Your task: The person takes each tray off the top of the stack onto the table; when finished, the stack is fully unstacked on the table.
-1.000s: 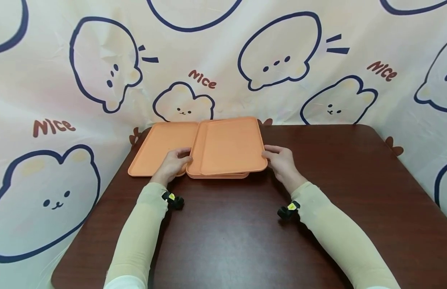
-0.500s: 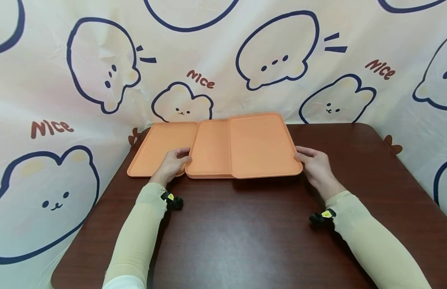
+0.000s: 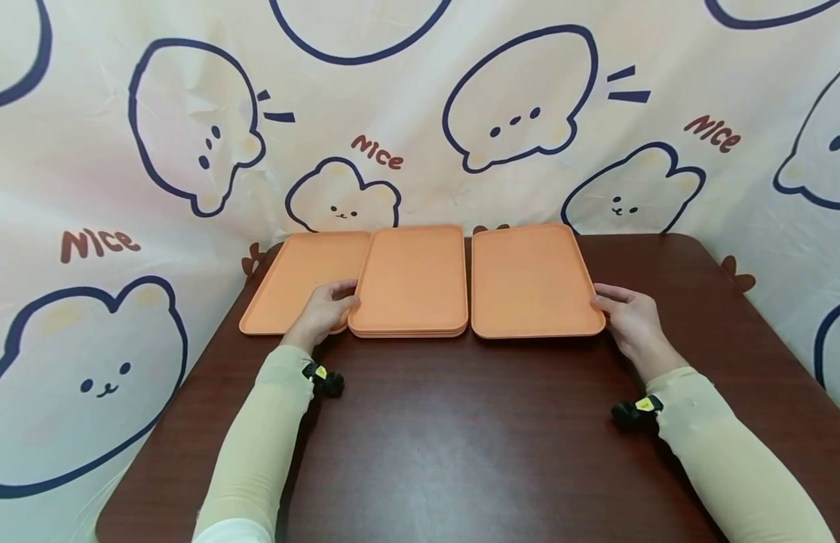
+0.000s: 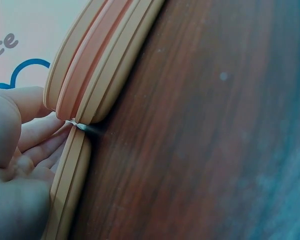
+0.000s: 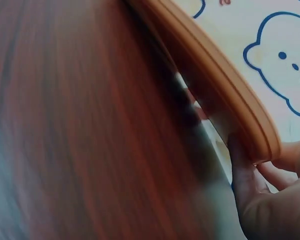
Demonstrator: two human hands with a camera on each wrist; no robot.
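Observation:
In the head view my right hand (image 3: 633, 324) pinches the right edge of an orange rectangular tray (image 3: 535, 283). The right wrist view shows this tray's underside (image 5: 215, 100) raised over the tabletop, with fingers on both sides of its rim. To its left is a short stack of matching trays (image 3: 409, 279), their layered edges (image 4: 97, 60) showing in the left wrist view. My left hand (image 3: 321, 309) touches the stack's left side with its fingertips. Under that hand lies another orange tray (image 3: 311, 260), its near right corner partly hidden.
The trays are along the far side of a dark brown wooden table (image 3: 427, 437). Behind it hangs a pale curtain (image 3: 420, 90) printed with cartoon bears. A small black wrist camera (image 3: 328, 381) sits on the left sleeve and another black camera (image 3: 630, 413) on the right.
My right hand has drawn the top tray off the stack to the right and lower, leaving a narrow gap between them. My left hand has stayed at the stack's left side.

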